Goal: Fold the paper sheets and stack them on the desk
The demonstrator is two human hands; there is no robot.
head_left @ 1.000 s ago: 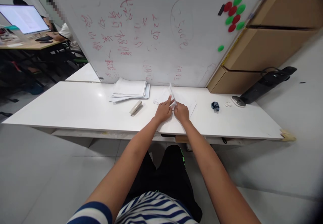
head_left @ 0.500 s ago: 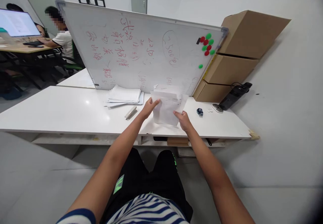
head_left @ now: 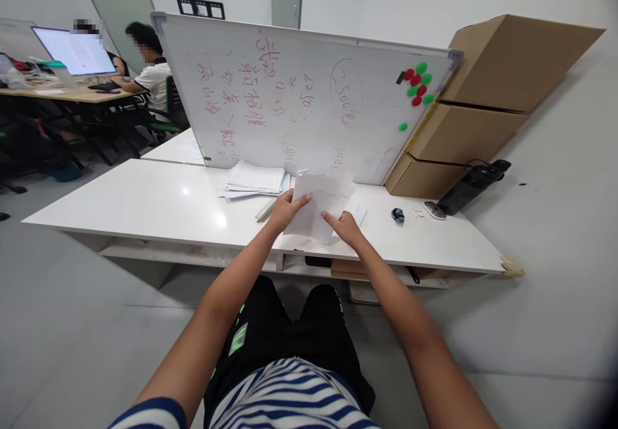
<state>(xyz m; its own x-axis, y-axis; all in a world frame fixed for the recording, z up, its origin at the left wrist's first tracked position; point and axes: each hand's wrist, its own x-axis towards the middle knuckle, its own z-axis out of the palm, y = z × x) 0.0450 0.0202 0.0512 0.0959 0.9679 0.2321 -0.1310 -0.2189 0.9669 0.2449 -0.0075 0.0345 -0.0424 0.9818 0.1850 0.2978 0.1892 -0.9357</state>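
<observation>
The step in hand looks like handling loose paper: both hands hold white sheets [head_left: 316,207] up in front of the body, tilted, over the table [head_left: 145,194]. The left grip [head_left: 286,211] is closed down narrow on the left edge, thumb flat across the near face and the fingers mostly hidden behind. The right grip [head_left: 346,228] pinches the lower right part, its thumb also on the near face; how its fingers lie behind cannot be made out. Nor can I tell how many sheets are between them, or whether the lower edge touches the table.

Just left of the left grip, partly behind that hand, lies a pale stapler-like object [head_left: 265,210]. Beyond it, farther forward and left, sits a paper stack [head_left: 254,179]. More loose paper [head_left: 360,212] shows just beside the right grip.

The next move, I judge, calls for even thumb pressure from both sides, since thin sheets could slip or fan apart if one side loosens.
</observation>
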